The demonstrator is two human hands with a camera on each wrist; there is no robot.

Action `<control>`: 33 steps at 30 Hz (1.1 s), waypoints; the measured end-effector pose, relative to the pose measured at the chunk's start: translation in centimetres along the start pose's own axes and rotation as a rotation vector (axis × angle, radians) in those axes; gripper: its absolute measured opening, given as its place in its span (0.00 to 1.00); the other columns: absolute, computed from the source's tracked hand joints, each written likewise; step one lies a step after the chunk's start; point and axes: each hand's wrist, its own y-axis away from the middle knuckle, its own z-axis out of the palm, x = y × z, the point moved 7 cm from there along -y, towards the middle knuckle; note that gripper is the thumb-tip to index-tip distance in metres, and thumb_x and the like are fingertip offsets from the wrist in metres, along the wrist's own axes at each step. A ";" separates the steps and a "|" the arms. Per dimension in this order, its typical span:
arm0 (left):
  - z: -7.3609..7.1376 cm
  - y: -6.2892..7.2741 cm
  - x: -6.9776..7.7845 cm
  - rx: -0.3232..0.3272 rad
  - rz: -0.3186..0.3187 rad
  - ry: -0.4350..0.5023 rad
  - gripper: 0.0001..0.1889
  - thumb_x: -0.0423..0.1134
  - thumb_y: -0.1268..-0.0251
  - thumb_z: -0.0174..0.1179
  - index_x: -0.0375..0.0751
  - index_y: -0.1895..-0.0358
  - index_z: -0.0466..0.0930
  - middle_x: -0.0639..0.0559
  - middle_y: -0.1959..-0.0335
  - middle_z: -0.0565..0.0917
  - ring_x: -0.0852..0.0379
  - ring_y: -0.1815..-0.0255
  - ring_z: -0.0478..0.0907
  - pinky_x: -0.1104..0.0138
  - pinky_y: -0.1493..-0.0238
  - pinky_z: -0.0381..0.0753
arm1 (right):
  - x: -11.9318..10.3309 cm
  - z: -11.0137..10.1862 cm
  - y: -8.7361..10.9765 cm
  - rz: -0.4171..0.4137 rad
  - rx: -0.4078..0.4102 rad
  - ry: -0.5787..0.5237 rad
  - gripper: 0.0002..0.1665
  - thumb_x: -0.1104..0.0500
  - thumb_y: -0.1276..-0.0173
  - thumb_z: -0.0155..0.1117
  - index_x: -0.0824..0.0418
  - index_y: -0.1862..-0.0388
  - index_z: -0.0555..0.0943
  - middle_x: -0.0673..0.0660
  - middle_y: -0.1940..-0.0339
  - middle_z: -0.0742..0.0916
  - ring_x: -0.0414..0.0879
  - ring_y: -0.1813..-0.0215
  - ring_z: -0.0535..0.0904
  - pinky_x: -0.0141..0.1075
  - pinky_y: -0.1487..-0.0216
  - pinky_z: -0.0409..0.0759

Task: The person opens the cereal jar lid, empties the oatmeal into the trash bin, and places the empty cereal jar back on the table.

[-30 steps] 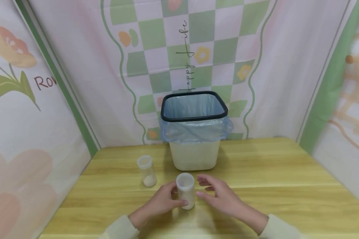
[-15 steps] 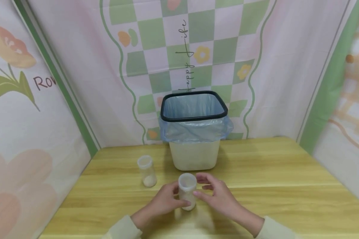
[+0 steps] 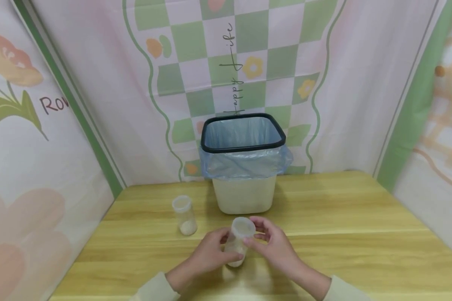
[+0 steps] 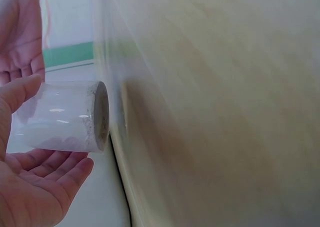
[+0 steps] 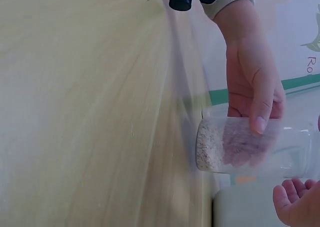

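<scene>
A clear cylindrical jar (image 3: 233,244) with a whitish top stands between the two hands, leaning to the right. Pale flaky or grainy stuff (image 5: 209,147) fills its bottom, as the right wrist view shows. My left hand (image 3: 210,253) grips the lower body, thumb across the front and fingers behind. At the top, my right hand (image 3: 280,248) pinches the jar's rim from the right with thumb and fingertips. In the left wrist view the jar's base hangs close over the wooden table (image 4: 215,107).
A second clear jar (image 3: 184,215), with pale stuff at its bottom, stands upright to the left. Behind the hands is a whitish bin (image 3: 245,194) with a black rim and a blue liner bag (image 3: 245,165). Patterned curtains (image 3: 278,92) surround the table.
The held jar has moved slightly right and now leans, its top to the right. My right hand has closed in from beside the jar to its top rim.
</scene>
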 end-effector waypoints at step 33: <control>0.1 0.5 3.2 0.178 0.134 -0.225 0.30 0.56 0.50 0.73 0.38 0.49 0.80 0.50 0.59 0.81 0.61 0.61 0.77 0.73 0.64 0.79 | 0.6 -0.5 1.5 0.137 0.253 -0.211 0.29 0.62 0.38 0.70 0.67 0.40 0.72 0.62 0.45 0.81 0.48 0.45 0.78 0.30 0.46 0.77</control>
